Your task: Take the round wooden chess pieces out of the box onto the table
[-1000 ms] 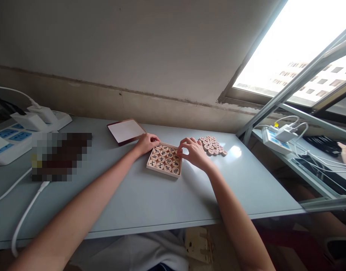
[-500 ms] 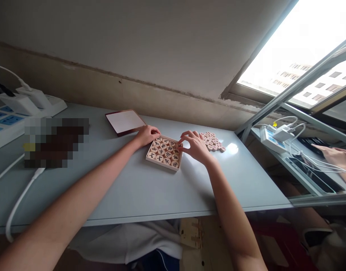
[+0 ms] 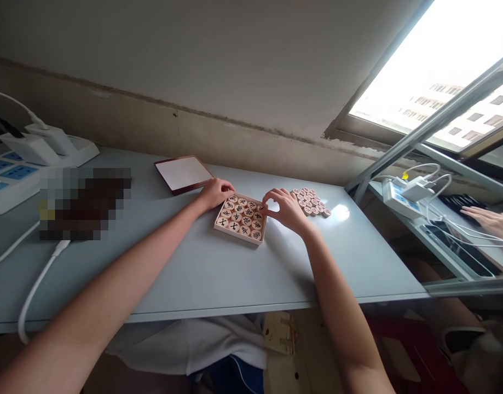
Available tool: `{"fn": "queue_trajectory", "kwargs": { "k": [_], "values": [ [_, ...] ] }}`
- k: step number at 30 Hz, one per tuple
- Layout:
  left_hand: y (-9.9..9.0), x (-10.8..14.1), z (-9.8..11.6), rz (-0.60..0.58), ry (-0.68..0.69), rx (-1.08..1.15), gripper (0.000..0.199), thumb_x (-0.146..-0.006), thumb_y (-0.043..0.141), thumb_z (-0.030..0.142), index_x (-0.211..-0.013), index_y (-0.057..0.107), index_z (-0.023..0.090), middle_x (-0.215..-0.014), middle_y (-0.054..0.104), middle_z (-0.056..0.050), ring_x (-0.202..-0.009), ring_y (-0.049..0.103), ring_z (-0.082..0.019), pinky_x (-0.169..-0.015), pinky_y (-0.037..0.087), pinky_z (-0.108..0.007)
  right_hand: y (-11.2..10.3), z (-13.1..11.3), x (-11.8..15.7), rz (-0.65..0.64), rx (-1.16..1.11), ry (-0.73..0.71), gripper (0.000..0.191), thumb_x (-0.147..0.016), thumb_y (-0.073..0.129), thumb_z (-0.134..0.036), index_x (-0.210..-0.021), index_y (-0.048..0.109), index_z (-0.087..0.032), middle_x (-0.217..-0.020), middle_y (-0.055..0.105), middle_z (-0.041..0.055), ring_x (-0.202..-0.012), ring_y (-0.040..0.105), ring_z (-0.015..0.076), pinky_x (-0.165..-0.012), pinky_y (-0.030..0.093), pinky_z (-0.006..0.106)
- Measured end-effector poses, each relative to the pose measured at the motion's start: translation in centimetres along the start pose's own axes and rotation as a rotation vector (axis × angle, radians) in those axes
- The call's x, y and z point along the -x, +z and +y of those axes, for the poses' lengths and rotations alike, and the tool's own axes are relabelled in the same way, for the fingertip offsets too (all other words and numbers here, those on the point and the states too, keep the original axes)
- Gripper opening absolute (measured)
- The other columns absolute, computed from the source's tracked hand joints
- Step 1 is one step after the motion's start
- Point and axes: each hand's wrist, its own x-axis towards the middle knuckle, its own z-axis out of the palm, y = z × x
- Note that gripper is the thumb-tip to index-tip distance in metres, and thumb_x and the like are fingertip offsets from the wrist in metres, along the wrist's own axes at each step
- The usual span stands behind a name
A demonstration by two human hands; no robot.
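Observation:
A shallow, pale box [image 3: 238, 236] on the grey desk holds rows of round wooden pieces [image 3: 246, 221] marked with black characters. At its back left corner is my left hand [image 3: 217, 193], its fingers curled together at the rim; whether they grip the box is too small to tell. My right hand [image 3: 284, 208] is at the box's right edge, thumb and forefinger closed in a pinch by the back right piece. What the pinch holds, if anything, is hidden. Just beyond this hand lies a cluster of round pieces with reddish characters [image 3: 311, 201], flat on the desk.
An open lid [image 3: 184, 173] with a dark red edge lies behind my left hand. A white power strip [image 3: 81, 153] with plugs and a cable are at the left. At the right, past a metal frame, another person's hand [image 3: 487, 220] is beside cables.
The fingertips of my right hand have drawn closer together at the box's back right corner, and the piece there now lies lower among the others. The view has shifted slightly.

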Motion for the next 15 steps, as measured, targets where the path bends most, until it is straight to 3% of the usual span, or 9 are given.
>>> {"fn": "queue_trajectory", "kwargs": {
  "k": [7,12,15],
  "values": [
    [0.13,-0.03,-0.24,0.007,0.024,0.0,0.028,-0.07,0.051,0.029,-0.079,0.073,0.013,-0.07,0.069,-0.004,-0.065,0.058,-0.016,-0.064,0.043,-0.025,-0.12,-0.19,0.01,-0.057,0.031,-0.001,0.02,-0.087,0.055,-0.038,-0.101,0.068,-0.032,-0.106,0.059,0.0047,-0.097,0.049,0.0238,-0.084,0.035,0.039],
    [0.16,-0.05,-0.13,-0.005,0.036,0.0,0.027,-0.071,0.051,0.028,-0.08,0.073,0.014,-0.074,0.07,-0.003,-0.066,0.059,-0.016,-0.067,0.044,-0.025,-0.16,0.11,-0.04,-0.007,-0.007,-0.012,0.014,-0.081,0.063,-0.034,-0.091,0.067,-0.025,-0.111,0.058,0.0047,-0.103,0.047,0.0246,-0.085,0.036,0.038],
    [0.05,-0.01,0.08,-0.021,0.03,-0.007,0.029,-0.071,0.051,0.03,-0.08,0.073,0.014,-0.074,0.07,-0.004,-0.067,0.06,-0.016,-0.066,0.044,-0.025,-0.28,0.15,-0.05,-0.024,-0.102,-0.019,0.01,-0.079,0.066,-0.031,-0.082,0.063,-0.021,-0.101,0.062,0.0043,-0.095,0.052,0.0215,-0.082,0.038,0.035]
  ]
}}
